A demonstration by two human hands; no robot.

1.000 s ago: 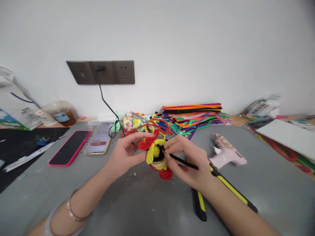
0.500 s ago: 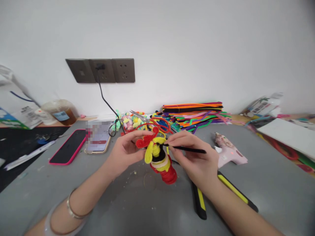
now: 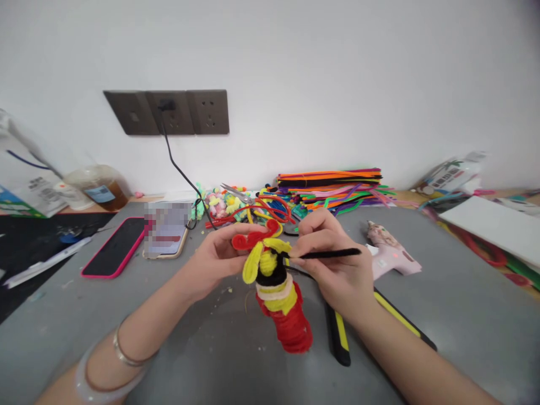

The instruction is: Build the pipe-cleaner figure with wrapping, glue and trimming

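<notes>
The pipe-cleaner figure (image 3: 276,295) had swung its red lower end toward the viewer, baring more of it than one second earlier. Held above the table (image 3: 228,360), it sloped down from the left hand (image 3: 213,261), whose fingers closed on its top. The right hand (image 3: 340,267), beside its head, pinched a black stem (image 3: 337,254), now nearly level.

Red/yel. fig. (image 3: 276,289) tipped, more red base (image 3: 295,332) showing vs. before.
</notes>
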